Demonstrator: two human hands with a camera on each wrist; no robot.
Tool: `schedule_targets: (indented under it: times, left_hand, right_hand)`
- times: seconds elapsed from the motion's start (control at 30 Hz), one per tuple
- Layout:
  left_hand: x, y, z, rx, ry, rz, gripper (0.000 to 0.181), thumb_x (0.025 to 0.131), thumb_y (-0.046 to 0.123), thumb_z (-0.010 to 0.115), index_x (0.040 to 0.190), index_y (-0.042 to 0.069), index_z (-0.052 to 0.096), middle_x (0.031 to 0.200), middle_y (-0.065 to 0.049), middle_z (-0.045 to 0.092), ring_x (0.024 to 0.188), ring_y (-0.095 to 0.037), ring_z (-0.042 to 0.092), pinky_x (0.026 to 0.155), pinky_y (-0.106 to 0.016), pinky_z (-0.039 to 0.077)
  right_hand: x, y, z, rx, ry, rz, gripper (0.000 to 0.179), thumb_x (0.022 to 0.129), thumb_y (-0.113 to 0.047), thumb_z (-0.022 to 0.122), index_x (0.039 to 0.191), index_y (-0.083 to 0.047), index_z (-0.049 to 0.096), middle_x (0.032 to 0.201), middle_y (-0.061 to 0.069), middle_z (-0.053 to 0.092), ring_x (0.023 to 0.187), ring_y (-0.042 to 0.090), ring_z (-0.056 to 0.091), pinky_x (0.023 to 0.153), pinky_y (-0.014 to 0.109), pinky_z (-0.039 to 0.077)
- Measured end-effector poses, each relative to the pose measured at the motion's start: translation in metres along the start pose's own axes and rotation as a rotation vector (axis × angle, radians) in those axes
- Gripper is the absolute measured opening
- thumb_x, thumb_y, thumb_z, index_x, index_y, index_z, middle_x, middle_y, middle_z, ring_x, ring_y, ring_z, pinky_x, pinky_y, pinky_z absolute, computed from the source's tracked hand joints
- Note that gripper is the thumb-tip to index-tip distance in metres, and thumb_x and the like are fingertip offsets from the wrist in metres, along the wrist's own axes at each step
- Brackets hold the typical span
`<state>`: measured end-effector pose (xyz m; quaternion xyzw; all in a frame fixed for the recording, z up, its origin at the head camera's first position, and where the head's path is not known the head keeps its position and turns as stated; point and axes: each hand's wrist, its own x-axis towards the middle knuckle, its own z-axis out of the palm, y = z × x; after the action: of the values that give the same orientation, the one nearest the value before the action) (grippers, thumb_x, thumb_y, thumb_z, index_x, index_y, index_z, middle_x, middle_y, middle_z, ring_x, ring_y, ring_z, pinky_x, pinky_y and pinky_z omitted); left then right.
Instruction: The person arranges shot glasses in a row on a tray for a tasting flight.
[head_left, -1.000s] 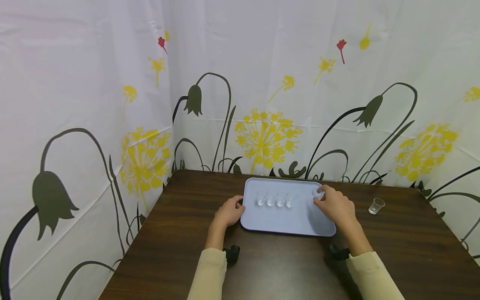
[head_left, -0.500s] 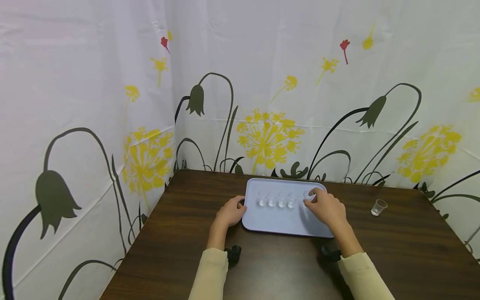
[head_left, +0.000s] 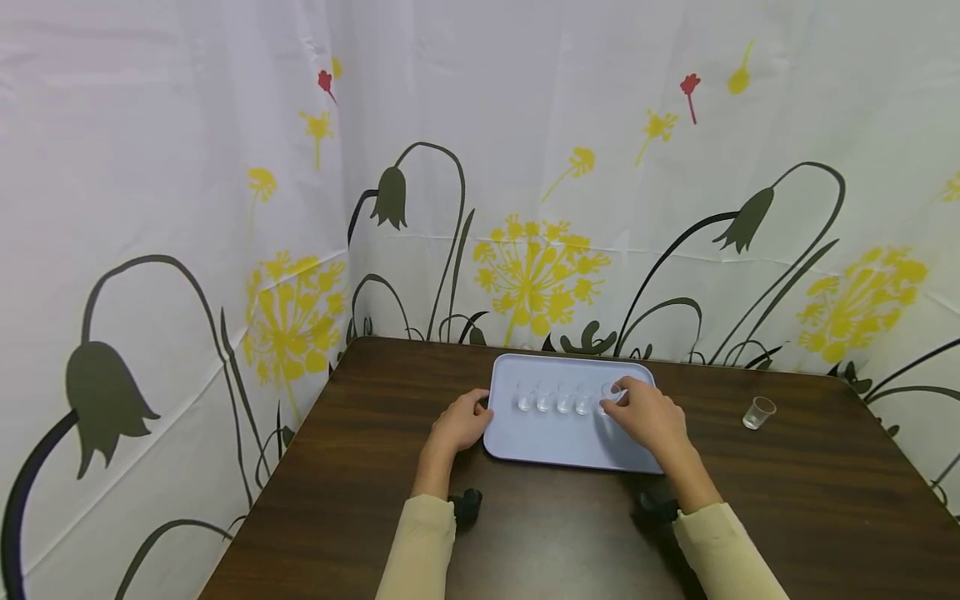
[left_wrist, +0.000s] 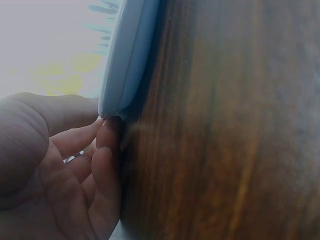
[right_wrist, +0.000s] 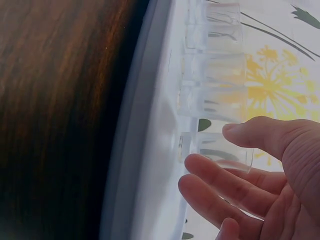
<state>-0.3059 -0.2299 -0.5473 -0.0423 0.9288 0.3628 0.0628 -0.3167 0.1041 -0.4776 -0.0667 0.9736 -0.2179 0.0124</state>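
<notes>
A pale blue tray (head_left: 555,443) lies on the table, and my left hand (head_left: 459,422) holds its left edge. The left wrist view shows the thumb and fingertips at the tray's corner (left_wrist: 122,75). My right hand (head_left: 654,418) pinches a small clear shot glass (right_wrist: 217,147) between thumb and fingers. This glass is upright at the right end of a row of several matching glasses (head_left: 562,402). Its base looks to be at the tray surface; whether it bears weight there I cannot tell. A small gap separates it from its neighbour in the right wrist view.
One more clear glass (head_left: 759,412) stands on the dark wooden table (head_left: 570,533), right of the tray. Behind the table hangs a white curtain (head_left: 525,108) printed with flowers. A dark band with a small camera (head_left: 467,508) sits at the left wrist.
My right hand has carried the glass leftward over the tray, from near its right edge to the end of the row. My left hand has kept its place on the tray's edge.
</notes>
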Motion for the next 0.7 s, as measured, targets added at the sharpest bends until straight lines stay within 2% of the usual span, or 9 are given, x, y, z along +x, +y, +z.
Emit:
schedule_targets:
  times: [0.2, 0.47, 0.7]
  left_hand:
    - [-0.014, 0.014, -0.009, -0.018, 0.002, 0.005, 0.050, 0.105, 0.028, 0.061, 0.151, 0.010, 0.060, 0.104, -0.005, 0.068, 0.085, -0.025, 0.061, 0.077, -0.047, 0.046]
    - [-0.005, 0.005, -0.005, -0.006, 0.006, 0.018, 0.052, 0.104, 0.031, 0.060, 0.152, 0.011, 0.059, 0.101, -0.002, 0.067, 0.081, -0.022, 0.060, 0.071, -0.043, 0.044]
    - [-0.029, 0.028, -0.018, -0.030, 0.002, 0.008, 0.050, 0.105, 0.026, 0.060, 0.152, 0.009, 0.059, 0.104, -0.004, 0.068, 0.083, -0.022, 0.059, 0.074, -0.040, 0.043]
  right_hand:
    - [0.002, -0.002, 0.003, -0.001, -0.017, 0.014, 0.043, 0.099, -0.044, 0.072, 0.129, -0.014, 0.073, 0.114, 0.008, 0.082, 0.100, 0.037, 0.076, 0.076, 0.055, 0.053]
    - [0.003, -0.002, 0.004, -0.003, -0.020, 0.012, 0.043, 0.099, -0.045, 0.072, 0.129, -0.014, 0.072, 0.113, 0.008, 0.082, 0.099, 0.037, 0.076, 0.076, 0.057, 0.053]
    - [0.004, 0.000, 0.005, 0.005, -0.030, 0.022, 0.043, 0.098, -0.045, 0.072, 0.129, -0.015, 0.072, 0.114, 0.009, 0.082, 0.100, 0.039, 0.076, 0.076, 0.057, 0.053]
